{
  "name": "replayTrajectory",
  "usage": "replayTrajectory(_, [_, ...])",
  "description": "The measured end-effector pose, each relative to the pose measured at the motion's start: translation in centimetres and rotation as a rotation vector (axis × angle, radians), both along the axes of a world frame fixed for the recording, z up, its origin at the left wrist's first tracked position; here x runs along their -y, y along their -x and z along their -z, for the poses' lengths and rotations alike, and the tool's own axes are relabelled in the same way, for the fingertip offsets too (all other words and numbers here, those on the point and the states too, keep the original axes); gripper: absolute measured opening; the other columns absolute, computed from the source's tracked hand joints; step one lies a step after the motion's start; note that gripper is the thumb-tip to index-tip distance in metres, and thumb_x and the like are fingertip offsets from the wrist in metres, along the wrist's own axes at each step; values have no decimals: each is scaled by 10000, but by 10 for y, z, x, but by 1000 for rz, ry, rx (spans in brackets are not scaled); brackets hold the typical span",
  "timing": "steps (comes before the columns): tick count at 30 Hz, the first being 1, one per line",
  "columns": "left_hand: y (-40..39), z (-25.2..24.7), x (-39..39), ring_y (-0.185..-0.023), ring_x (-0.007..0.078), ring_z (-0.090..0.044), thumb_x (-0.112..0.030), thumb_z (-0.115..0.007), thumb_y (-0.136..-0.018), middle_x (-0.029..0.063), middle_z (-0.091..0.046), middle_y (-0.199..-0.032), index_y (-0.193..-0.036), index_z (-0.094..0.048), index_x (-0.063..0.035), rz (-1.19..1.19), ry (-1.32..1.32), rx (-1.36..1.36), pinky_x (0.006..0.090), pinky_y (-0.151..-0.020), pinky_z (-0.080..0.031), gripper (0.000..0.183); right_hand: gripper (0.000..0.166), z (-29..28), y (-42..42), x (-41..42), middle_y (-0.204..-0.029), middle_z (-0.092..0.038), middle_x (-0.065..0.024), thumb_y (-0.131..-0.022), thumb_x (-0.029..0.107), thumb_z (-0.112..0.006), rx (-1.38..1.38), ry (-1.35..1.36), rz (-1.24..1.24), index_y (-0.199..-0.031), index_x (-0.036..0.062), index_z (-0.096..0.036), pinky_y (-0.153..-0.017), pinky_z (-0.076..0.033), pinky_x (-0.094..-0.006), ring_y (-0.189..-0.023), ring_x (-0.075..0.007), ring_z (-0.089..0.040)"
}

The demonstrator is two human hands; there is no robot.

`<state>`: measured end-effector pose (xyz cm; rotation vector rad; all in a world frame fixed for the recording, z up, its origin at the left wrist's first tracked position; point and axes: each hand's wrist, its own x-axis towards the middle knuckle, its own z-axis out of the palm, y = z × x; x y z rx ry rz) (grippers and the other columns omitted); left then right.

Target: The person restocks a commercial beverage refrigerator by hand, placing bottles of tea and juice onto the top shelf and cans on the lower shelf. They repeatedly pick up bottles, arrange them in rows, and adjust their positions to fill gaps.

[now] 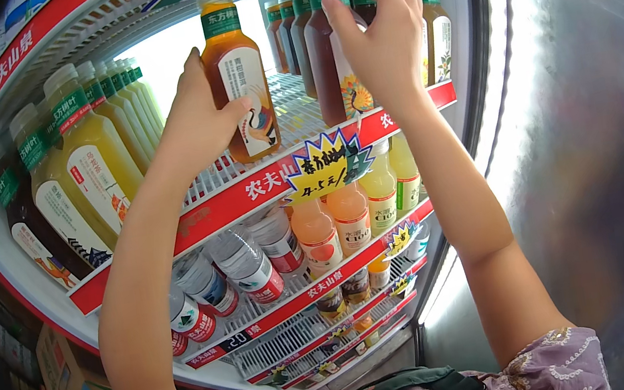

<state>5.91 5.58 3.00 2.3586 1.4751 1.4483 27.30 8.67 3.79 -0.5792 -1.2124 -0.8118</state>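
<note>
My left hand (pixel 203 117) holds a bottle of amber-brown tea (pixel 238 85) with a green neck label, upright over the front edge of a wire shelf in a drinks cooler. To its right, my right hand (pixel 379 33) is around the upper right side of a dark red-brown tea bottle (pixel 326 59), thumb near its green neck label. That bottle stands at the shelf's front, with more dark bottles (pixel 288 32) behind it. My fingertips at its far side are partly hidden, so how firmly I grip it does not show.
Yellow tea bottles (pixel 93 149) stand in rows at the left. A red shelf rail (pixel 211 210) bears a starburst price tag (pixel 326 162). Water bottles (pixel 246 262) and orange drinks (pixel 318 233) fill part of the shelf below. The cooler's frame is at the right; cardboard boxes (pixel 62 365) stand lower left.
</note>
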Motion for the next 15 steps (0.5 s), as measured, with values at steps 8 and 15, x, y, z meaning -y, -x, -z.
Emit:
replayTrajectory(8, [5, 10, 32, -1129, 364, -594, -190, -631, -902, 269, -529, -1304, -1418, -328, 75, -237, -43, -224, 396, -926, -502, 654, 436, 8, 73, 16, -1106, -592, -258, -831, 275, -699, 380, 343, -85, -1229, 122, -608, -846, -510, -469, -1000, -384, -599])
replayTrajectory(15, [28, 33, 62, -997, 326, -626, -142, -591, -917, 199, -634, -1104, -1097, -624, 59, -184, -99, -248, 387, -852, -498, 272, 502, -1, 93, 10, -1040, -564, -256, -708, 264, -740, 526, 511, 99, -1178, 145, -609, -880, -479, -498, -1012, -432, -562])
